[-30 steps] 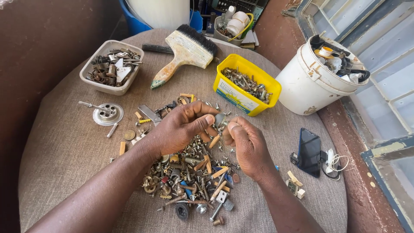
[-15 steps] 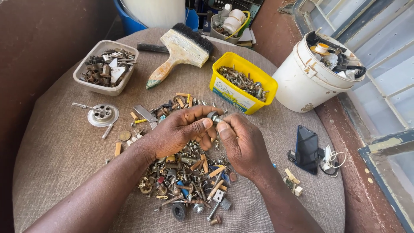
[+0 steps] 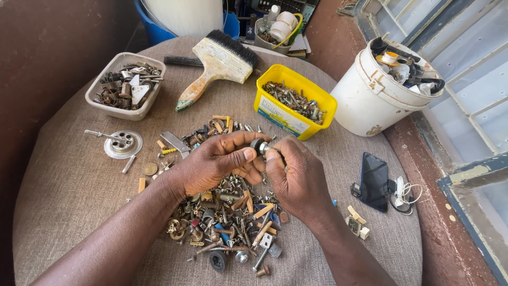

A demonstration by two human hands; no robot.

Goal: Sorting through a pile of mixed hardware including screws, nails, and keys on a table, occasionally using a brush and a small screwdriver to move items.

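Pinching a small dark metal fitting (image 3: 259,145) between both hands, left hand (image 3: 214,164) and right hand (image 3: 296,177) closed on it above the hardware pile (image 3: 227,233). Judged mid-inspection; sorting needs a steady grip.

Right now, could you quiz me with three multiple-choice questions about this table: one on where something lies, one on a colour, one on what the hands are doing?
1. Where does the paintbrush lie?
A. between the grey tub and the yellow tub
B. inside the white bucket
C. on the phone

2. What colour is the tub of screws nearest the bucket?
A. red
B. yellow
C. green

3. What are the hands doing?
A. resting flat on the cloth
B. lifting the bucket
C. pinching one small dark part together

Answers: A, the brush lies on the cloth between the two tubs; B, its walls are bright yellow; C, the left hand and right hand meet on the part above the pile.
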